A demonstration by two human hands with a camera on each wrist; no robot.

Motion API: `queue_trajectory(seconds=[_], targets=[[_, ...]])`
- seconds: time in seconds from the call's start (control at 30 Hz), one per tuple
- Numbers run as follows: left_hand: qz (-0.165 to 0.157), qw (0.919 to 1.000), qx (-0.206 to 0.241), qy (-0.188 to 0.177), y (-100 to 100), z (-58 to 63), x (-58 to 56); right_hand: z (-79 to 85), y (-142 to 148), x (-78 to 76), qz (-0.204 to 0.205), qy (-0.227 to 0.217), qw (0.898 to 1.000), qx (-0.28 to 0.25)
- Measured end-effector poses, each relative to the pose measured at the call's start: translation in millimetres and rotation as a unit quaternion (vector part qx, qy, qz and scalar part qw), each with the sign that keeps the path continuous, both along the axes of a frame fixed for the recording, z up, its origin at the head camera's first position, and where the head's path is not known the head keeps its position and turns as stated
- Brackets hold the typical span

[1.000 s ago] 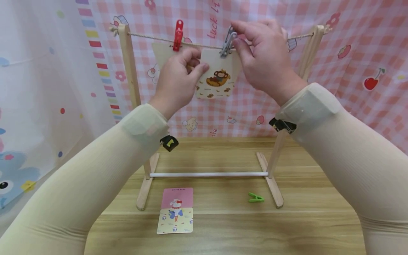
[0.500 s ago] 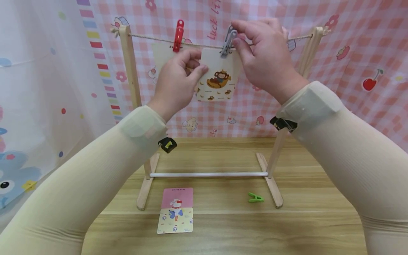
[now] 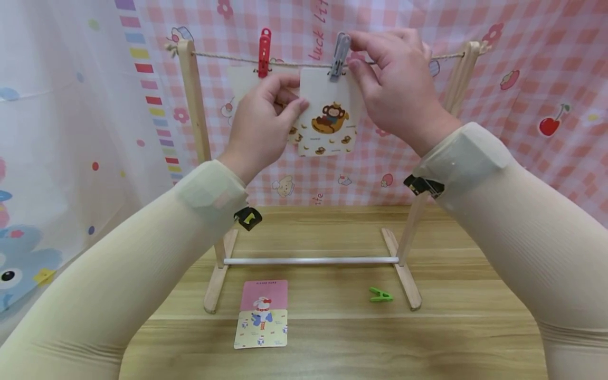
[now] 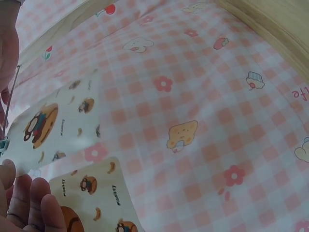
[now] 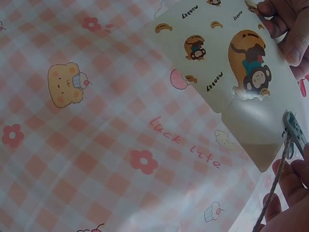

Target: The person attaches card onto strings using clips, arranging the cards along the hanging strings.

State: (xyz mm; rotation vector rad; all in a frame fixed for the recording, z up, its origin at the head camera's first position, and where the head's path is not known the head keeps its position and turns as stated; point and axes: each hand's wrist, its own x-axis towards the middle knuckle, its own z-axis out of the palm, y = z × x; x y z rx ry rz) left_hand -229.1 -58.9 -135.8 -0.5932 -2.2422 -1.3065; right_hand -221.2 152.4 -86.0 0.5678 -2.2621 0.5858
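Observation:
Both hands are raised at a rope line. My left hand (image 3: 266, 121) pinches the left edge of a monkey card (image 3: 328, 111), thumb in front and the fingers partly hidden. A grey clothespin (image 3: 339, 58) grips this card's top edge at the rope (image 3: 214, 55). My right hand (image 3: 401, 79) has thumb and index fingertips spread beside the clothespin's right side, close to or touching it. In the left wrist view, a second monkey card (image 4: 101, 193) lies by my left fingers. A red clothespin (image 3: 264, 53) stands on the rope above it, left of the grey one.
Wooden posts (image 3: 195, 105) carry the rope, joined low down by a white rod (image 3: 309, 260). On the wooden table (image 3: 342, 343) lie a pink and yellow rabbit card (image 3: 261, 314) and a green clothespin (image 3: 381, 294). A checked curtain (image 3: 328, 184) hangs behind.
The grey clothespin has turned and risen slightly with the rope. The monkey card has swung to face the head camera more fully. My hands keep almost the same places.

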Motion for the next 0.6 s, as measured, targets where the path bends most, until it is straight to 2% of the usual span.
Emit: queue_trajectory(seconds=[0.3, 0.6], targets=[[0.001, 1.0, 0.0, 0.006, -3.4, -4.1, 1.4, -2.6, 2.6, 1.4, -0.009, -0.017, 1.0, 0.001], [-0.009, 0.9998, -0.002, 0.015, -9.6, -9.6, 4.8, -9.0, 7.6, 4.5, -0.001, -0.001, 1.0, -0.01]])
